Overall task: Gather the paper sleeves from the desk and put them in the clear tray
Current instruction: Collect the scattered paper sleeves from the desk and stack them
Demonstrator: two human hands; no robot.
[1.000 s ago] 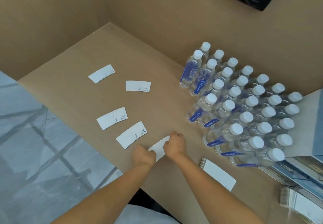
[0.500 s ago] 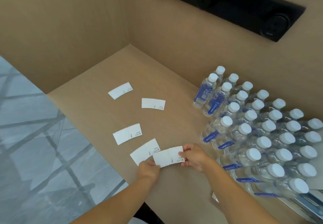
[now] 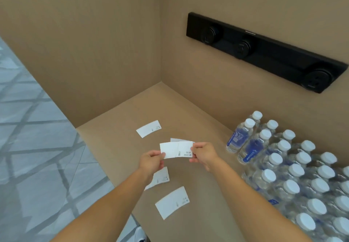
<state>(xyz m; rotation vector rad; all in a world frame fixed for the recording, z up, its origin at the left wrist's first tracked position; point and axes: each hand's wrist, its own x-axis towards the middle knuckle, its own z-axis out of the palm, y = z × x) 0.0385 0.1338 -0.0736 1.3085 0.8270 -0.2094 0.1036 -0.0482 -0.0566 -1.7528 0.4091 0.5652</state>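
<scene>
Item: white paper sleeve (image 3: 176, 150), flattened, small print at its right end. Held clear of the desk (image 3: 204, 194) between both hands, a short edge in each. Left hand (image 3: 152, 161): thumb and fingers pinched closed on the left edge. Right hand (image 3: 203, 154): fingertips pinched closed on the right edge, beside the print. A two-handed hold of this kind probably keeps the thin sleeve flat and square, ready to stack.

Item: four further sleeves, loose on the tan desk, well apart from one another.
- Far sleeve (image 3: 149, 128), toward the corner, lying flat.
- Second sleeve (image 3: 178, 139), mostly hidden behind the held one; only its top edge shows.
- Third sleeve (image 3: 160, 177), partly covered by the left wrist.
- Nearest sleeve (image 3: 172, 202), by the front edge, fully exposed.
Scattered singly, so each likely needs its own pick.

Item: water bottles (image 3: 294, 168), white caps, blue labels, packed in rows on the right of the desk; not part of the job, but they crowd that side.

Item: black socket strip (image 3: 264, 51), fixed to the right wall.

Item: clear tray. Not in view; its position cannot be told.

Status, by judgement: gathering is early, one sleeve in hand and four left.
</scene>
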